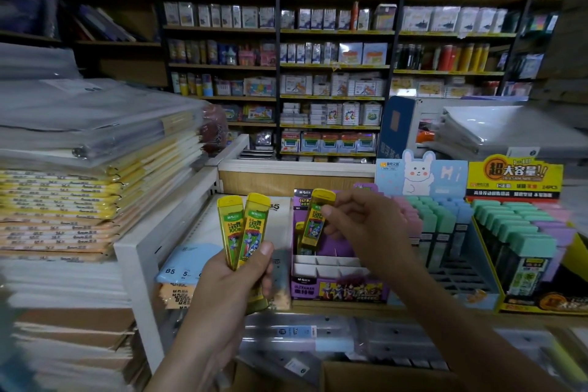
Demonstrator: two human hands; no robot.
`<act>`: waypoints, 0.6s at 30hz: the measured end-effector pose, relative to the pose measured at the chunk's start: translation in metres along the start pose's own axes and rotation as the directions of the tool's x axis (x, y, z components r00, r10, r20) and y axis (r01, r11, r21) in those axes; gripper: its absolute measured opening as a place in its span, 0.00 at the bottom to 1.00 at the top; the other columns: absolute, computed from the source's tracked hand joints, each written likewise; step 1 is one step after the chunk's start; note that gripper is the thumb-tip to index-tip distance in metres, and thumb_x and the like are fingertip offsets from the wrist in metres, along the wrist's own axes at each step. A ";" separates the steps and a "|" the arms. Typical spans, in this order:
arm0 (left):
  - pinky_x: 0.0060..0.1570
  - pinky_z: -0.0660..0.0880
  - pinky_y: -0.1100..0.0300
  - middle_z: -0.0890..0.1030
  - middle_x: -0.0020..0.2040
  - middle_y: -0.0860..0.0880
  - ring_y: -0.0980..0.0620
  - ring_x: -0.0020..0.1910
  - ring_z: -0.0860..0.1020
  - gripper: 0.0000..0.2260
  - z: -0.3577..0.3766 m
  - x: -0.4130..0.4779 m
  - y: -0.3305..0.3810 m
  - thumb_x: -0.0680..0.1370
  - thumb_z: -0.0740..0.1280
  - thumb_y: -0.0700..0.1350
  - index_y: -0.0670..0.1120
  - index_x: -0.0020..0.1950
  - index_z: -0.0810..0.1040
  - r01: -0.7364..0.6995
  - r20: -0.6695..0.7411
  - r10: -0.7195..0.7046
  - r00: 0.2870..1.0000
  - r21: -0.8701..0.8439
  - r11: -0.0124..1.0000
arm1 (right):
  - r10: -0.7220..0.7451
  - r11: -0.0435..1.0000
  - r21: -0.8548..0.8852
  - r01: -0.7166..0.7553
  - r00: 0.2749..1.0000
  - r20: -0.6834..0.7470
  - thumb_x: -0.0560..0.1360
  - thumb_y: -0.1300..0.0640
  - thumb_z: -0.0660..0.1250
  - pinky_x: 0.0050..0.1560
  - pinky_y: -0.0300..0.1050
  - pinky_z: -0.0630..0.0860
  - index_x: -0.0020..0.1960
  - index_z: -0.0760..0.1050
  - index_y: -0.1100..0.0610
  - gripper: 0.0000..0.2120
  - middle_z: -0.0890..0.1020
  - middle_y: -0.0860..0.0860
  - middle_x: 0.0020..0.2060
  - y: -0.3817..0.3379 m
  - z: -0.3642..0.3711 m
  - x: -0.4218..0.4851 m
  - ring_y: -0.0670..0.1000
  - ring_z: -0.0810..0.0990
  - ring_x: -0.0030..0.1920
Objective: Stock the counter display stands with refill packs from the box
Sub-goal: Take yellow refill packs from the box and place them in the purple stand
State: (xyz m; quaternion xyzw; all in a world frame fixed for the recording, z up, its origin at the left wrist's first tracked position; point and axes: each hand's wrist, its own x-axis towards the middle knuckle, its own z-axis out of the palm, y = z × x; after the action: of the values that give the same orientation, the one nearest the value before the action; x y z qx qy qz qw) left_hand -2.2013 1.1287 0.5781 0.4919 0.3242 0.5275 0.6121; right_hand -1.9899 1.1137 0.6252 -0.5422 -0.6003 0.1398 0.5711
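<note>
Stocking a purple display stand.
Fingers of the left hand grasp two yellow packs; the right hand pinches a third pack just above it.

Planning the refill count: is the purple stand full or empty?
Nearly empty: the purple stand shows bare white dividers; one yellow pack stands back left.

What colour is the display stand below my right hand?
The stand is purple, clearest in the head view.

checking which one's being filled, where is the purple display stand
Head view, centre: the purple display stand sits beneath the right hand and its yellow pack, just left of the blue bunny stand.
</note>
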 end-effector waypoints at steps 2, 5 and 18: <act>0.30 0.73 0.59 0.76 0.34 0.44 0.51 0.29 0.73 0.15 0.000 0.001 0.001 0.68 0.76 0.56 0.44 0.40 0.81 0.038 -0.003 -0.038 0.999 -0.028 0.999 | -0.009 1.000 -0.018 0.009 1.000 0.001 0.74 0.61 0.74 0.36 0.36 0.81 0.44 0.80 0.54 0.04 0.85 0.48 0.34 0.003 0.003 0.002 0.45 0.85 0.35; 0.27 0.71 0.60 0.74 0.33 0.46 0.51 0.28 0.71 0.19 0.000 0.001 0.003 0.69 0.74 0.58 0.42 0.43 0.78 0.087 0.028 -0.085 0.996 -0.085 0.992 | -0.011 1.000 -0.028 0.011 1.000 0.012 0.74 0.62 0.74 0.36 0.33 0.80 0.44 0.80 0.53 0.05 0.85 0.47 0.34 0.007 0.007 0.005 0.43 0.85 0.35; 0.23 0.69 0.60 0.73 0.32 0.45 0.51 0.26 0.69 0.14 -0.002 0.005 0.006 0.75 0.70 0.52 0.41 0.42 0.81 0.166 0.086 -0.149 0.985 -0.264 0.950 | 0.008 0.911 -0.412 -0.001 1.000 0.014 0.72 0.50 0.76 0.43 0.48 0.82 0.41 0.82 0.52 0.06 0.82 0.42 0.33 0.034 0.026 -0.001 0.41 0.81 0.36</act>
State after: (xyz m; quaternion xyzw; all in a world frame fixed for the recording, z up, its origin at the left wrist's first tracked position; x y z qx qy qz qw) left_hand -2.2039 1.1340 0.5838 0.3935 0.2673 0.4998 0.7238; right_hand -1.9951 1.1366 0.5901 -0.6505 -0.6195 0.0158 0.4390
